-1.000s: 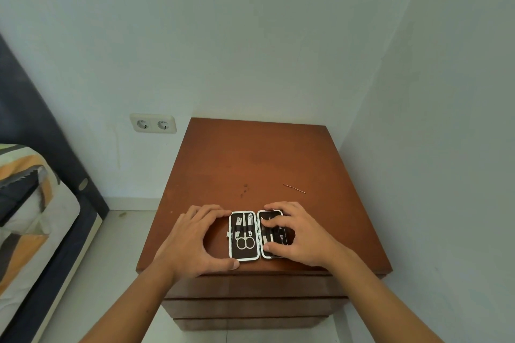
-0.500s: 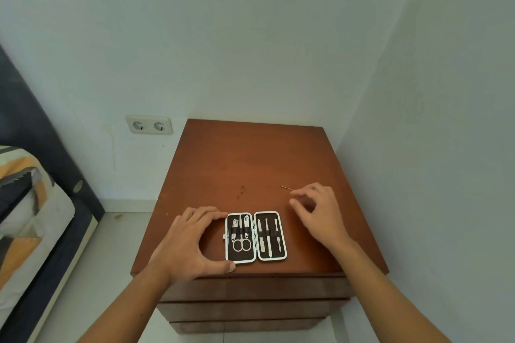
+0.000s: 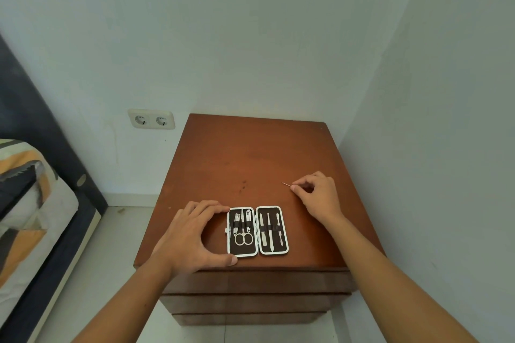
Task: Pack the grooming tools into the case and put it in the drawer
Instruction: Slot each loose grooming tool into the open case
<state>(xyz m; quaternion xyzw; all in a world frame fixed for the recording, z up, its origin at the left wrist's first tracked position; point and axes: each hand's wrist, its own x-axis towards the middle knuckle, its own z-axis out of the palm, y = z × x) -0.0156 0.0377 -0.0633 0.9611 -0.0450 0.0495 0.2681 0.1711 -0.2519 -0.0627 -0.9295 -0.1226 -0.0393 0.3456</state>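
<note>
A small grooming case point(image 3: 257, 230) lies open flat near the front edge of a brown wooden nightstand point(image 3: 250, 159). Its left half holds scissors and clippers, its right half three slim metal tools under an elastic band. My left hand point(image 3: 195, 234) curls around the case's left edge, thumb at the front corner and fingers at the back corner. My right hand point(image 3: 316, 198) is further back and to the right, with fingertips pinched on a thin metal tool point(image 3: 286, 184) that lies on the wood. The drawers point(image 3: 256, 282) below are shut.
White walls close in behind and on the right of the nightstand. A double socket point(image 3: 152, 119) is on the back wall. A bed with a striped pillow point(image 3: 25, 189) and dark frame stands at the left, across a strip of pale floor.
My right hand left the right half of the case and moved back and right to the thin tool, where its fingertips closed. My left hand stayed on the case.
</note>
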